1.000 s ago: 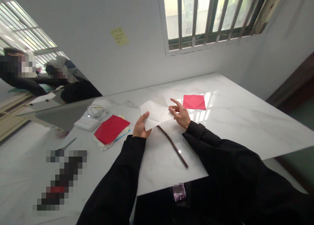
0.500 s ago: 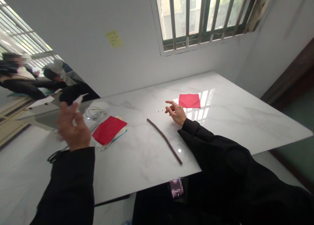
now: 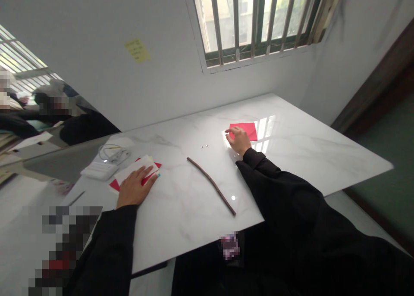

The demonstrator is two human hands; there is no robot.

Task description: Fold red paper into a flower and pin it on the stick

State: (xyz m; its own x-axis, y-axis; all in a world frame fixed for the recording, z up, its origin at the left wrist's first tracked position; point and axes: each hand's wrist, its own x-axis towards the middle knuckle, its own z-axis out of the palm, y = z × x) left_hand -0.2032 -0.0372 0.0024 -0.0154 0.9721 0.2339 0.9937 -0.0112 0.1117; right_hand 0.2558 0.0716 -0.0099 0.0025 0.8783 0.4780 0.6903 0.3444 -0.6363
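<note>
Left grip (image 3: 136, 188) lies spread on white paper (image 3: 133, 166); light, even pressure should keep it from sliding. Right grip (image 3: 238, 141), loosely parted, holds nothing visible, red paper (image 3: 252, 132) beyond.

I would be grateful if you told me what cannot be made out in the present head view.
In the head view:
White sheet: its near part, hidden by the left hand.
Red sheet at the back: its near left part, hidden by the right hand.
Yellow sticky note: writing too small and blurred to read.
Two specks beyond the twig: too small to identify.
Dark object at lower left: masked by pixelation.
</note>
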